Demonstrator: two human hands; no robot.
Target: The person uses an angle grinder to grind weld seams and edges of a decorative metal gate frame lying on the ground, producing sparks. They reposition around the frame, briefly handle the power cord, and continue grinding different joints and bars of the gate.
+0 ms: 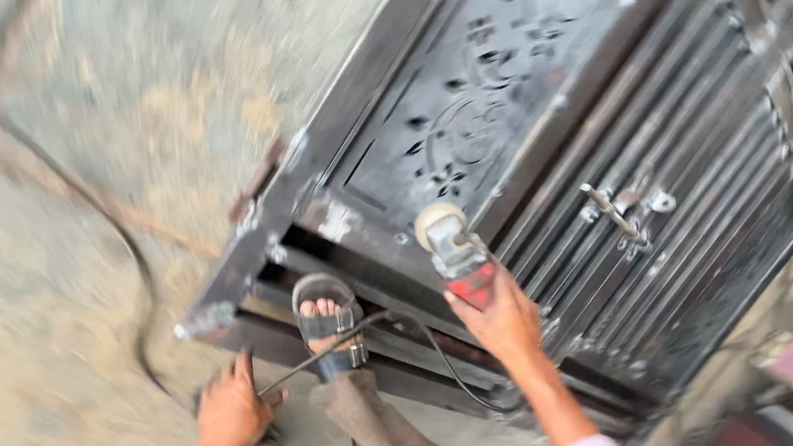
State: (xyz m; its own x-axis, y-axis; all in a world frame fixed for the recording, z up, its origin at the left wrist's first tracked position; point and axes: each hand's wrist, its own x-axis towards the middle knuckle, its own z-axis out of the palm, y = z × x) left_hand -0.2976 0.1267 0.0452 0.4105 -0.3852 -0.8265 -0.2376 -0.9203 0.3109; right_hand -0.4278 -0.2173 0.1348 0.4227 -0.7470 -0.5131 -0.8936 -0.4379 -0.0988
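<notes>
Head view: right hand [504, 319] clenched round red-bodied angle grinder [455, 251] over ornate dark metal gate [541, 84]; left hand [230, 407] fingers spread, released, touching thin black cable [317, 359].

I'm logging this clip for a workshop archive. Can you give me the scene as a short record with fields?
setting: concrete floor, outdoors or workshop, picture blurred
main thing: dark metal door lying flat, with cut-out flower panel, ribbed panel and handle
right hand: grips a red angle grinder, disc end over the door frame
left hand: down near the floor, what it touches is unclear
foot: in a sandal, resting on the door frame
cable: black, trailing across the floor
</notes>
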